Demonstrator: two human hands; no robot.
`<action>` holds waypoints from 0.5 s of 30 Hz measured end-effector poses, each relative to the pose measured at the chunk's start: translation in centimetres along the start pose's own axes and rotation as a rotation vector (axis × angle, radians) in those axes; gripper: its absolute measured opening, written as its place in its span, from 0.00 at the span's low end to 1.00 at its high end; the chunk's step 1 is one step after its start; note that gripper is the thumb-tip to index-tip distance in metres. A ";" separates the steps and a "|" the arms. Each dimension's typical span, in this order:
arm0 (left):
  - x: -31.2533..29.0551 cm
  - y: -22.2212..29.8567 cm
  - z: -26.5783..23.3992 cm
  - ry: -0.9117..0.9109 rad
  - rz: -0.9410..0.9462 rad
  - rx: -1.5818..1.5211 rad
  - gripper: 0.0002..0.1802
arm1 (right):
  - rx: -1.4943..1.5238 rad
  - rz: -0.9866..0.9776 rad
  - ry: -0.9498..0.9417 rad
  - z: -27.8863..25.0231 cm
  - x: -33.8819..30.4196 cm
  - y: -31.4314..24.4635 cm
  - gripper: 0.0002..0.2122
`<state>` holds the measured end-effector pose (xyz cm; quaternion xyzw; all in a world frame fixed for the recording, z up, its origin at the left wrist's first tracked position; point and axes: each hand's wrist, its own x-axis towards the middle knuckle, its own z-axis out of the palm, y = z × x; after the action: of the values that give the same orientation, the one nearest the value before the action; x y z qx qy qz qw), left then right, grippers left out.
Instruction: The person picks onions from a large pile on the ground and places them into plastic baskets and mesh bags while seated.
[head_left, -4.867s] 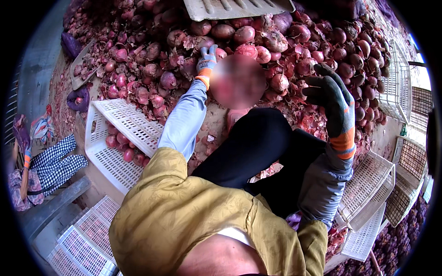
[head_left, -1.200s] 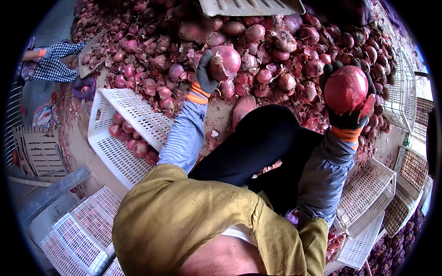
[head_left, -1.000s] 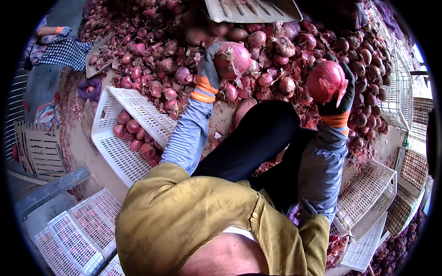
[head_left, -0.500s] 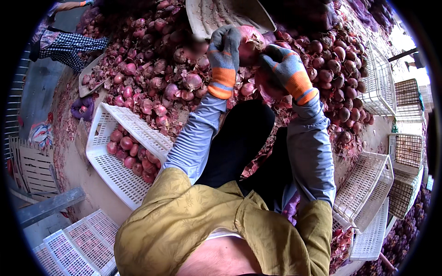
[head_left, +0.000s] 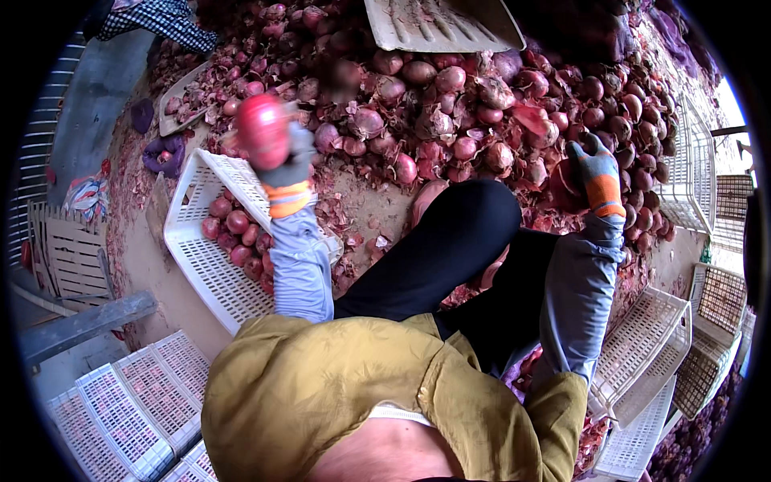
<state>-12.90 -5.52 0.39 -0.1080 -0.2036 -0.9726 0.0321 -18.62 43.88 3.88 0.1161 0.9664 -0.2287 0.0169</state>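
My left hand (head_left: pixel 291 165), in a grey glove with an orange cuff, is closed on a shiny red onion (head_left: pixel 263 131). It is above the rim of a white slatted crate (head_left: pixel 217 273) that has several red onions (head_left: pixel 237 229) inside; motion blurs this hand a little. Over to the right, my right hand (head_left: pixel 596 169) wears a matching glove and bends round a dark red onion (head_left: pixel 567 186) at its palm side. That onion is partly hidden by the fingers, beside the large onion pile (head_left: pixel 450 120) with its loose papery skins.
A beige scoop-like tray (head_left: pixel 442 28) rests on the pile's far side. White crates (head_left: pixel 642 345) stand at the right, and more crates (head_left: pixel 132 402) at the lower left. A grey metal beam (head_left: pixel 88 321) juts in at the left. A person's checked trousers (head_left: pixel 165 22) show at the upper left.
The hands have moved apart from the pile's middle. My left hand has carried an onion left to the crate's rim; my right has shifted right with its onion. The view has shifted too.
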 end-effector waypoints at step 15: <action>6.6 -26.3 -14.8 0.129 -0.332 2.096 0.46 | 0.192 -0.035 0.074 0.1 -0.7 -1.6 0.19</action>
<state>-25.03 12.45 -21.59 0.0545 -0.9498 -0.3077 -0.0133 -18.34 42.33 4.53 0.1088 0.9418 -0.3163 -0.0338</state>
